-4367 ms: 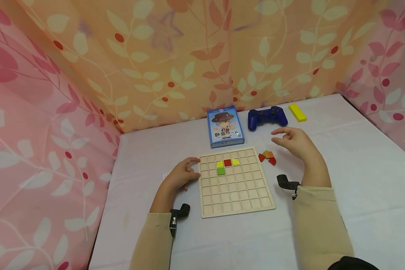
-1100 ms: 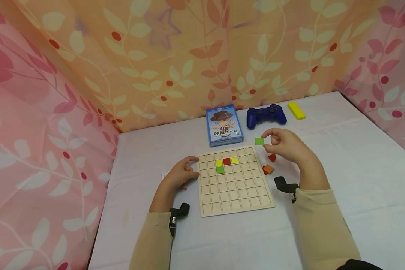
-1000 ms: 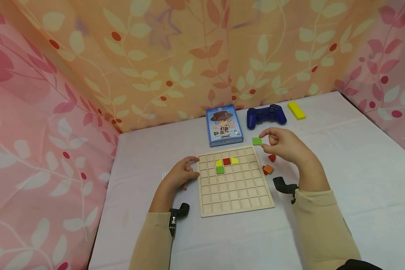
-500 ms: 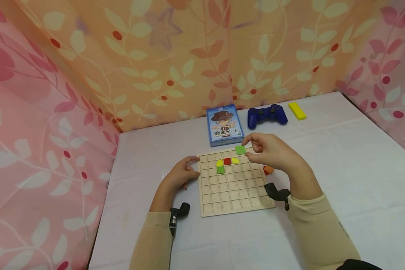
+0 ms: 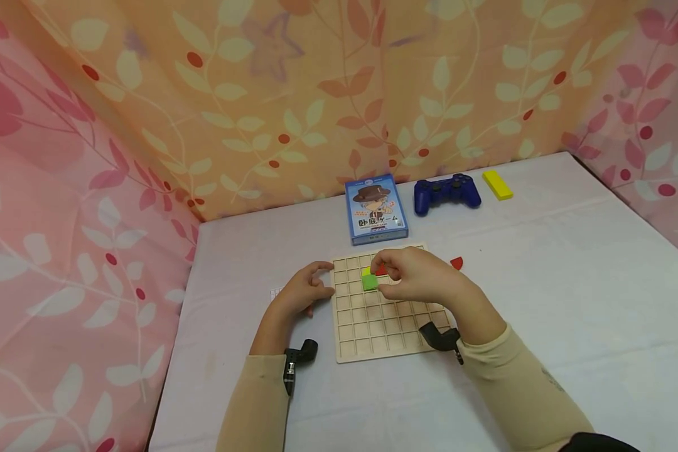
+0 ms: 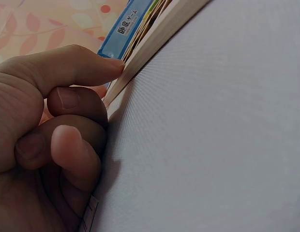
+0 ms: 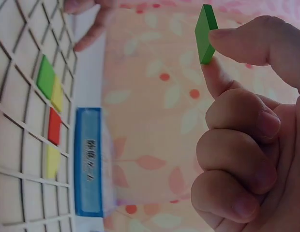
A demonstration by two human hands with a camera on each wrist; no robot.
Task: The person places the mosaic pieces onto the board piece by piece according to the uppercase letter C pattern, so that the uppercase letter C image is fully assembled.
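The square-grid wooden board (image 5: 367, 329) lies on the table. My left hand (image 5: 302, 292) touches its left edge with thumb and index fingertips; the left wrist view shows other fingers curled in. Above the board, my right hand (image 5: 418, 273) pinches a green square tile (image 7: 205, 35) between thumb and index finger, lifted off the board in the right wrist view. On the grid are another green tile (image 7: 45, 77), a yellow rounded piece (image 7: 57, 93), a red square tile (image 7: 54, 126) and a second yellow rounded piece (image 7: 52, 161). In the head view the right hand covers part of this row.
Behind the board lies a blue game box (image 5: 375, 210), with a navy game controller (image 5: 446, 193) and a yellow block (image 5: 497, 184) to its right. A red rounded piece (image 5: 456, 263) lies right of the board. A printed grid card (image 5: 275, 293) shows partly beneath the left hand.
My right hand has picked up the green tile from the loose pieces and carried it left over the board's placed tiles. The left hand has stayed at the board's edge.
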